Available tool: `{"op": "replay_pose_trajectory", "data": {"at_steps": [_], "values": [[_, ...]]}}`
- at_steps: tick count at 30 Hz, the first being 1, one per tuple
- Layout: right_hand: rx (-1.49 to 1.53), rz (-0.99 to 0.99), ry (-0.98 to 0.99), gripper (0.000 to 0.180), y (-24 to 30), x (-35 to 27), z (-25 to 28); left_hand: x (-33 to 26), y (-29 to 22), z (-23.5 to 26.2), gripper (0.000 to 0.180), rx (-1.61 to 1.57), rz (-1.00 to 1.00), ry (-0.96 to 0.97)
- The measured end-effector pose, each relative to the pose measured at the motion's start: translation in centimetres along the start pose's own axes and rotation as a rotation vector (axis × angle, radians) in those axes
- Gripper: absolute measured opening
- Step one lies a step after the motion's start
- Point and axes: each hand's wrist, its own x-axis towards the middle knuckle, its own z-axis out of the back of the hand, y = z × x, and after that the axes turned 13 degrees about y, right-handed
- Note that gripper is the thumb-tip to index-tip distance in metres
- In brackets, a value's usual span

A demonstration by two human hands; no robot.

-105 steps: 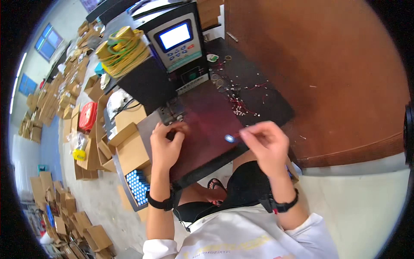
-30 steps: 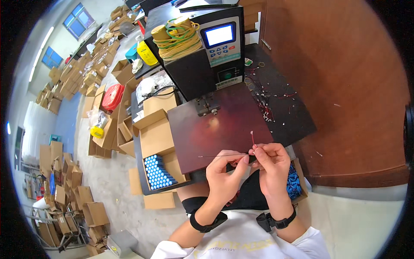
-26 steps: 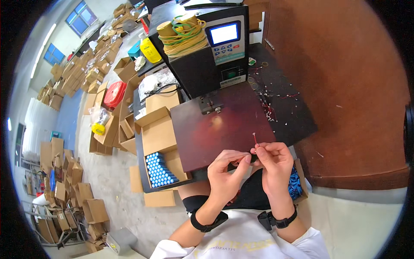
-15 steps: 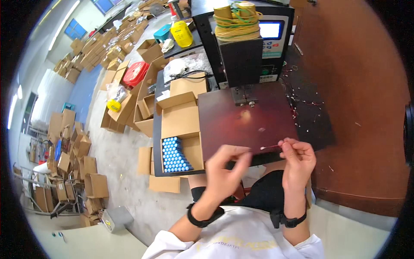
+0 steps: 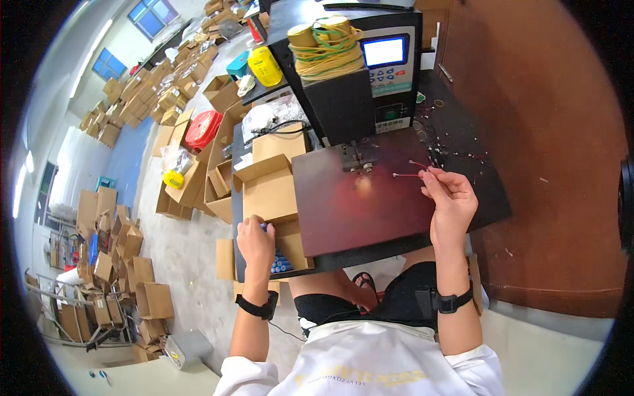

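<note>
At eight o'clock of a dark red board, a worker's left hand dipped over an open cardboard box on the counter. Its fingers were curled, with a bit of blue beside them; whether they had hold of anything could not be told. Blue batteries lay in the box, just beneath the hand.

At twelve, a black machine with a lit screen stood over the board. Toward two o'clock, the thumb and fingers of the right hand were pinched nearly closed on a thin red wire, its pale-tipped ends pointing toward nine. Wire scraps were strewn farther out at two o'clock.

Work appeared to be at an early stage: the wire was in hand, no join to a battery could be seen, and the batteries in view remained boxed.
</note>
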Motion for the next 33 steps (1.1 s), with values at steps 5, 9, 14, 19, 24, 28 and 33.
{"op": "replay_pose_trajectory", "data": {"at_steps": [5, 9, 14, 19, 24, 28, 33], "values": [[0.001, 0.003, 0.001, 0.015, 0.0, 0.2, 0.0, 0.3, -0.2, -0.2, 0.019, 0.005, 0.029, -0.013], [-0.004, -0.012, -0.017, 0.014, 0.1, 0.2, 0.1, 0.1, 0.1, -0.3, 0.02, -0.004, 0.047, -0.036], [-0.011, -0.002, -0.015, 0.014, 0.1, 0.0, -0.1, 0.1, -0.1, -0.1, 0.019, -0.013, 0.01, -0.016], [0.018, 0.02, -0.01, 0.015, -0.1, -0.2, 0.1, -0.5, -1.1, 2.2, 0.017, -0.294, 0.021, 0.0], [0.004, 0.048, 0.006, 0.016, -0.1, -0.1, -0.1, -1.2, -4.9, 6.5, 0.015, -0.879, -0.095, 0.118], [-0.014, 0.033, -0.004, 0.016, 0.4, -0.1, 0.0, -1.0, -8.6, 7.1, 0.015, -0.764, -0.262, 0.276], [0.012, 0.019, 0.005, 0.016, 0.1, -0.2, -0.2, 0.2, -10.5, 6.5, 0.029, -0.196, -0.662, 0.114]]}}
